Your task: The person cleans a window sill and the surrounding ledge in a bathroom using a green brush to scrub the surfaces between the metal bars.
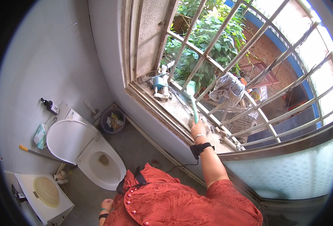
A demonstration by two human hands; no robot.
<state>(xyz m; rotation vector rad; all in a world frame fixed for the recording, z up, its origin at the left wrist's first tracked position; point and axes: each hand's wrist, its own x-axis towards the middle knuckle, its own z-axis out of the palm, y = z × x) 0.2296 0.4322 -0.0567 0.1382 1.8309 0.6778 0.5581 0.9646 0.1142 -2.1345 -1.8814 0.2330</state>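
My right hand (pixel 198 128) reaches over the windowsill, closed around the handle of a pale green plastic brush (pixel 194 104). The far end of this tool lies against the metal window bars, its working side not clear to see. Below the hand is a stone-like lump, partly hidden. Further back on the dusty sill (pixel 173 108) stands a toilet cistern valve (pixel 161 83) of white and blue-green plastic. My left hand (pixel 107 204) hangs low beside the red garment, near the toilet bowl (pixel 106 169); its fingers look curled, but whether they hold anything cannot be told.
Rusty window bars (pixel 206 56) enclose the sill, with a grey cloth (pixel 229 89) hanging on them. The toilet has its lid (pixel 67 141) raised. Around it are a waste bin (pixel 112 120), a pump bottle (pixel 50 106), a tissue pack (pixel 40 136) and a yellow-handled rod (pixel 42 154).
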